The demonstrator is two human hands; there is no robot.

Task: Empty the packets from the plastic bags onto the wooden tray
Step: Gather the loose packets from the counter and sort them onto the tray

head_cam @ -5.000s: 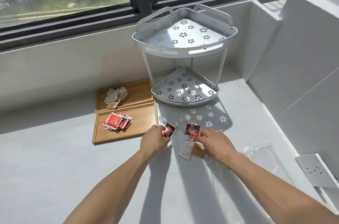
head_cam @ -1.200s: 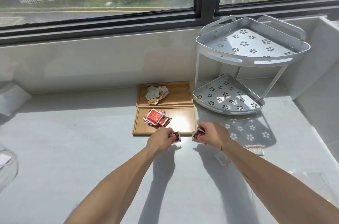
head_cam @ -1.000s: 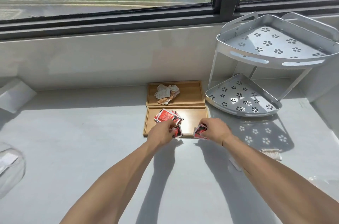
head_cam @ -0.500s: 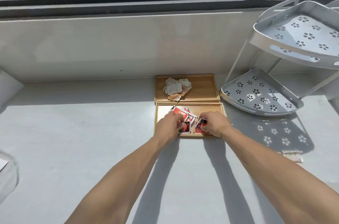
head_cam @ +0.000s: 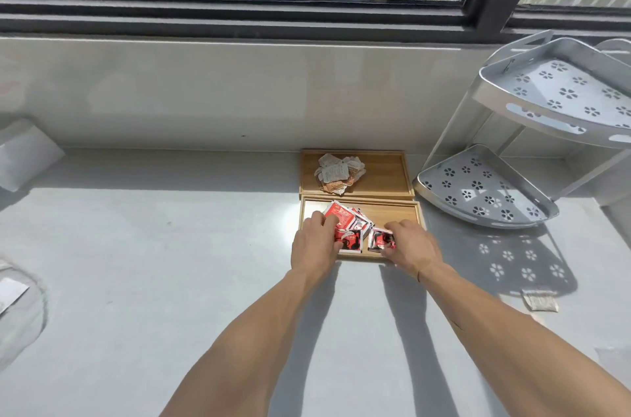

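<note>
Left hand [head_cam: 316,240] lies over the near wooden tray [head_cam: 403,211], its fingers pressing a red packet [head_cam: 350,240] against the red packet pile [head_cam: 345,217] heaped there. Beside it, the right hand [head_cam: 411,247] pinches another red-and-black packet [head_cam: 380,240] at the tray's front edge, just right of the pile. Behind, touching this tray, a second wooden tray [head_cam: 386,174] holds a heap of pale and orange packets [head_cam: 338,172]. One pale packet [head_cam: 541,300] lies alone on the grey tabletop [head_cam: 170,263], well to the right, near the white two-tier corner rack [head_cam: 532,143].
</note>
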